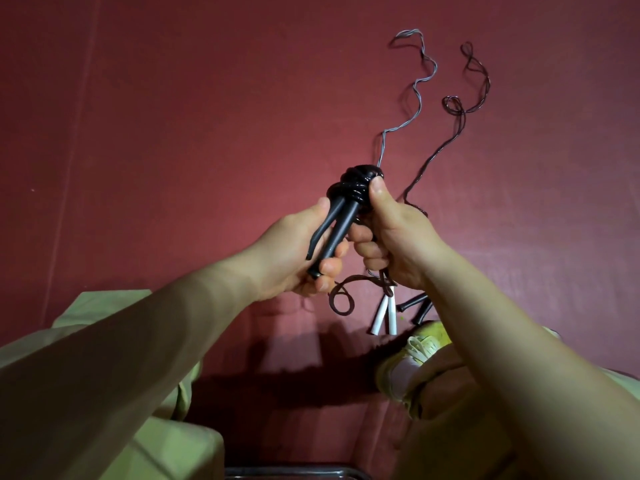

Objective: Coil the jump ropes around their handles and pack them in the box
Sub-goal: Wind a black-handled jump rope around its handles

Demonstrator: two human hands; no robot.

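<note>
Floor: dark red, filling most of the view; all loose items lie on it.
Trousers: pale green, at the lower left, by the person's legs.
Left hand: fingers curled round the lower ends of the black handles, thumb laid up along them.
Right hand: fingers curled, thumb pressed on the coil, pinching it against the handle tops.
Shoe: yellow-green with pale laces, at the lower right, partly behind the right forearm.
Black handles: two, held side by side above the floor, tilted up to the right.
Coil: glossy black rope wound round the top of the handles.
Grey rope: thin, wavy, stretched out on the floor beyond the hands.
Dark rope: thin, looped, just right of the grey rope.
Brown loop: rope curl on the floor under the hands.
White handles: two, lying together below the right hand.
Spare black handles: on the floor just right of the white ones, partly hidden by the arm.
</note>
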